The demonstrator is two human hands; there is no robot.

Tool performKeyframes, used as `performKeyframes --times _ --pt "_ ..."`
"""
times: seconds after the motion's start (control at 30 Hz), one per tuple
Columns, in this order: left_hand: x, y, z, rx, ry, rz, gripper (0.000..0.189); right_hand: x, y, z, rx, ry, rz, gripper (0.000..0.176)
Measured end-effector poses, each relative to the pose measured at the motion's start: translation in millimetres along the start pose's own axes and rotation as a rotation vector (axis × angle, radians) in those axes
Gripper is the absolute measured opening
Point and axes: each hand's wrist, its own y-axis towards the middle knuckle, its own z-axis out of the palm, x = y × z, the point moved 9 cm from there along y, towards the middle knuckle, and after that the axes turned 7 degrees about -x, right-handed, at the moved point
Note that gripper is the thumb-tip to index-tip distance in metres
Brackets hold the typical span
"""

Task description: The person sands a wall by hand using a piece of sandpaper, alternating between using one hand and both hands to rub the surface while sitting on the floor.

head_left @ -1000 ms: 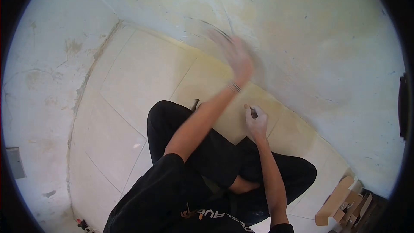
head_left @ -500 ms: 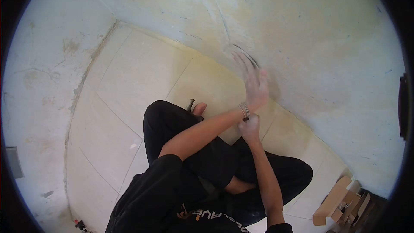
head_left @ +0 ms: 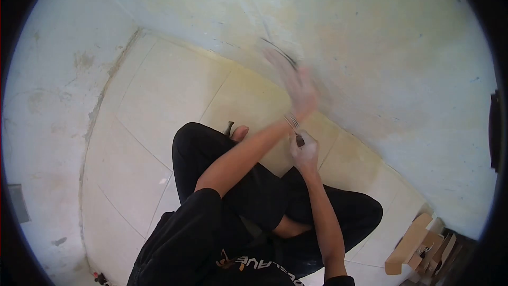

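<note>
Lying blurred at the wall (head_left: 381, 85), the left hand (head_left: 302, 89) had its fingers straight along a dark-edged strip (head_left: 280, 51) close against that wall; whether it gripped the strip, I could not tell. Farther from the wall, the right hand (head_left: 306, 155) curled closed round a small dark object (head_left: 300, 141), mostly hidden.

The wall (head_left: 365, 58) is finished in matt, chalky plaster, patched and scuffed. Both the left hand (head_left: 296, 87) and the right hand (head_left: 305, 152) are dusted with a whitish, powdery film. The bracelets (head_left: 291, 121) look to be made of thin, metal-like wire. The floor (head_left: 174, 79) is laid with smooth, pale tiles. The trousers (head_left: 352, 212) are made of matt black cloth; the box (head_left: 407, 243) is formed of plain brown cardboard.
</note>
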Motion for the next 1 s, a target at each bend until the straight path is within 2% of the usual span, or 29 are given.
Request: performKeyframes --times 0.03,0.1,0.17,0.23,0.3,0.4,0.47,0.53,0.63,0.7,0.8,0.87,0.93,1.0 --pt "-10 25 -8 -0.014 -0.074 -0.061 0.067 1 1 0 -0.017 0.0 0.005 0.02" --pt "-19 78 -29 -0.073 -0.137 -0.06 0.065 0 2 -2 -0.041 -0.005 0.011 0.02" --pt "-12 82 -30 -0.098 -0.091 0.009 0.064 -4 3 -1 -0.029 -0.002 0.023 0.02" --pt "18 46 -14 -0.051 -0.021 0.032 0.067 -2 4 0 -0.019 -0.019 0.016 0.02" --pt "3 -17 3 0.1 0.08 0.098 0.068 4 4 -6 -0.011 -0.064 -0.005 0.021" --pt "-8 -17 5 0.092 0.036 0.07 0.067 1 4 -7 0.01 -0.104 0.022 0.02" --pt "2 36 -8 -0.053 0.011 0.107 0.065 3 6 -10 -0.049 -0.026 0.039 0.019" --pt "20 92 -31 -0.186 -0.131 -0.024 0.063 7 6 -11 -0.068 0.008 0.045 0.019" --pt "39 57 -17 -0.082 -0.19 -0.19 0.067 12 6 -7 -0.037 -0.014 0.014 0.021" --pt "26 -6 5 0.077 -0.099 -0.174 0.071 -1 3 -2 -0.02 -0.042 -0.01 0.023" --pt "0 -24 11 0.15 0.011 -0.155 0.07 -2 3 -8 -0.029 -0.062 -0.041 0.024" --pt "29 15 5 0.034 -0.003 -0.176 0.068 1 6 -10 -0.06 -0.01 0.017 0.024" --pt "53 72 -16 -0.059 -0.158 -0.18 0.073 5 6 -12 -0.075 0.014 0.049 0.024" --pt "48 83 -24 -0.097 -0.163 -0.172 0.073 9 7 -8 -0.059 0.008 0.038 0.025"
